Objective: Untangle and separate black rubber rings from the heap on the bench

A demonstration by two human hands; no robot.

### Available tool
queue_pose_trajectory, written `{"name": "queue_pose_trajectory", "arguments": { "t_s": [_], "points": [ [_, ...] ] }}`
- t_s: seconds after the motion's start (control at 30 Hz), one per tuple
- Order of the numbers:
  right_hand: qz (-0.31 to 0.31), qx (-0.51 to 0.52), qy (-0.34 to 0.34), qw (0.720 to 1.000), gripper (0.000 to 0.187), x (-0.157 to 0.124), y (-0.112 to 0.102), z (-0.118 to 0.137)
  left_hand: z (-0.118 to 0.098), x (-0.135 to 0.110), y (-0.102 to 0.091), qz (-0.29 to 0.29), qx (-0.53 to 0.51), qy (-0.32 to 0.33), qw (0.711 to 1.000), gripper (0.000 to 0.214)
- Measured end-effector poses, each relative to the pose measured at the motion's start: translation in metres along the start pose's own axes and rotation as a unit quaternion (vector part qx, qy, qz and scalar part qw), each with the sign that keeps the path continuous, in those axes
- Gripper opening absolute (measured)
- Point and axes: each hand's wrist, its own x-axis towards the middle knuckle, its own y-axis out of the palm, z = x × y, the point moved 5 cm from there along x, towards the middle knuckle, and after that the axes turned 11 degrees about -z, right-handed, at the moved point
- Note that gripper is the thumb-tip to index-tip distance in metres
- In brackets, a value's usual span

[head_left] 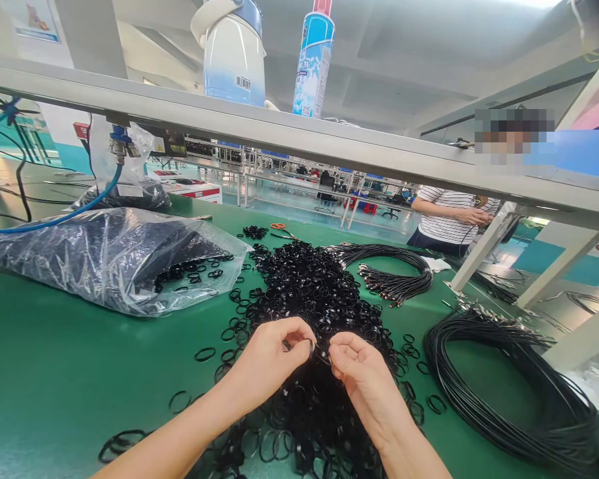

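Observation:
A large heap of thin black rings (309, 286) lies in front of me on the green tabletop. Over its near part, my left hand (277, 356) pinches one black ring (311, 348) between thumb and forefinger. Just to the right, with a small gap between the two, my right hand (357, 362) has thumb and fingertips pressed together. Whatever those fingertips hold is too small to make out against the dark heap. Loose rings are scattered on both sides, such as a single ring (205, 354) left of my left hand.
A clear plastic bag (130, 266) of black rings lies open at left, below a blue air hose (100, 199). Coiled black cables (479, 399) and a smaller cable bundle (409, 273) are at right. Orange-handled scissors (279, 227) lie behind the heap. A shelf (279, 133) crosses above; a co-worker (452, 216) stands beyond.

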Motion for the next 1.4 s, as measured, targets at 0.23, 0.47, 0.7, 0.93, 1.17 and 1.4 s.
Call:
{"name": "queue_pose_trajectory", "arguments": {
  "t_s": [0.23, 0.47, 0.7, 0.93, 1.17, 1.4],
  "points": [
    [0.001, -0.034, -0.024, 0.999, 0.026, -0.004, 0.003, 0.005, 0.01, -0.005, 0.01, 0.028, -0.053, -0.028, 0.998, 0.014],
    [0.04, -0.075, -0.032, 0.996, 0.029, -0.009, 0.008, 0.005, 0.017, -0.002, 0.013, 0.037, -0.112, -0.04, 0.992, 0.017],
    [-0.035, -0.14, -0.078, 0.986, 0.024, -0.003, 0.0, 0.013, 0.016, 0.001, 0.008, 0.023, -0.12, -0.064, 0.99, 0.018],
    [0.006, -0.23, -0.101, 0.968, 0.015, -0.013, 0.012, 0.02, 0.02, 0.002, 0.009, 0.009, -0.084, -0.031, 0.996, 0.016],
    [0.007, -0.289, -0.106, 0.952, 0.015, -0.019, 0.017, 0.018, 0.012, -0.002, 0.007, -0.026, -0.026, 0.006, 0.999, 0.017],
    [0.006, -0.22, -0.041, 0.975, 0.011, -0.018, 0.016, 0.011, 0.004, -0.006, 0.008, -0.009, 0.029, 0.054, 0.998, 0.018]
  ]
}}
